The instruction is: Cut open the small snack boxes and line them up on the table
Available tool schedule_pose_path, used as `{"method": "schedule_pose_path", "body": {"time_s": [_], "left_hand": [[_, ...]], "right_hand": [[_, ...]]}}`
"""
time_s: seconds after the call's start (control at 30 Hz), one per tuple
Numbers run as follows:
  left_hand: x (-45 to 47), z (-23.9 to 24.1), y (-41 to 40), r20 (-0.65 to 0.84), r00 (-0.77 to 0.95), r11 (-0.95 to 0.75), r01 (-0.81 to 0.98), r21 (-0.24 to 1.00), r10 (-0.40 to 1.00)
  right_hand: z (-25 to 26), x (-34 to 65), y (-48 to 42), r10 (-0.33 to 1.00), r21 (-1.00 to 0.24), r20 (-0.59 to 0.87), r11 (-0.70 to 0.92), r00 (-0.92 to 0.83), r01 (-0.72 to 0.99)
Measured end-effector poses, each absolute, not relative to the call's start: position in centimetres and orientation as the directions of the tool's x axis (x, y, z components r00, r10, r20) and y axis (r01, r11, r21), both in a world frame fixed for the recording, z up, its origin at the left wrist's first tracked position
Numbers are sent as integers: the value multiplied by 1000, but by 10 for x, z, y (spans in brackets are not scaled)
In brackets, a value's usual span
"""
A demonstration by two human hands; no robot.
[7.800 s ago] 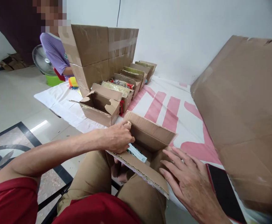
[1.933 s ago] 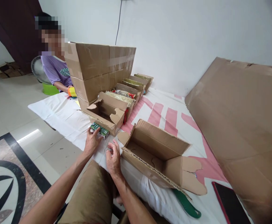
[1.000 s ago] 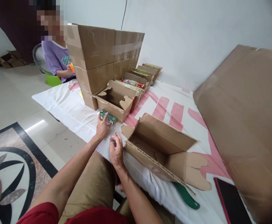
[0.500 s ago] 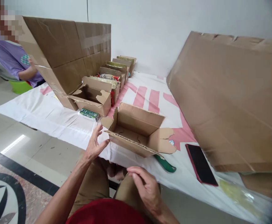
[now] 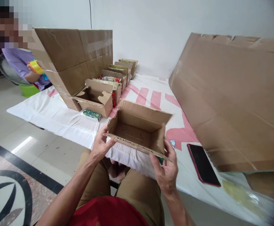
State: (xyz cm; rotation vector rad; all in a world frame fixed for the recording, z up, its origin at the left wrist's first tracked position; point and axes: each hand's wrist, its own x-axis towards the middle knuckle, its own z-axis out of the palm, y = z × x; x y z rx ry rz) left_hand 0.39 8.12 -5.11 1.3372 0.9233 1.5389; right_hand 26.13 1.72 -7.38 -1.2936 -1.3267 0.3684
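Observation:
An open cardboard box (image 5: 139,121) with nothing inside it is between my two hands at the table's front edge. My left hand (image 5: 101,144) grips its left end, thumb over the near rim and fingers along the side. On the right end my right hand (image 5: 166,164) is closed, with the thumb in front and the fingers behind the corner. The box's end flaps are pressed up by the hands. Part of a green object (image 5: 160,159) shows behind my right thumb; the rest is hidden.
Left of the box lies a small green carton (image 5: 91,115) beside another open box (image 5: 95,100). A row of boxes with packets runs toward the wall. Large cardboard panels (image 5: 228,103) stand on both sides. A phone (image 5: 204,164) lies right. A person (image 5: 26,67) holds yellow tape (image 5: 36,67).
My right hand has moved up and right onto the box's right end, and my left hand has closed on its left end. The side flaps have gone from spread out to folded up.

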Motion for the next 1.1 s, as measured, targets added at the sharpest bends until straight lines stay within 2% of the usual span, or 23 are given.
{"method": "schedule_pose_path", "body": {"time_s": [0.13,0.33,0.57,0.83,1.1], "left_hand": [[-9,-49,58,383,-37,-384,-108,917,923],[-22,-49,51,346,-31,-347,-147,926,938],[-88,-44,73,169,-46,-174,-139,975,985],[-176,-38,65,254,-200,-266,-34,963,946],[-223,-66,52,172,-367,-196,-29,980,914]], "right_hand": [[-83,257,-9,794,-856,494,374,354,356],[-85,243,-17,823,-888,438,334,361,315],[-77,200,13,901,-903,394,343,182,258],[-69,125,30,827,-802,560,557,-53,215],[-76,79,46,830,-795,524,557,-189,241]]}}
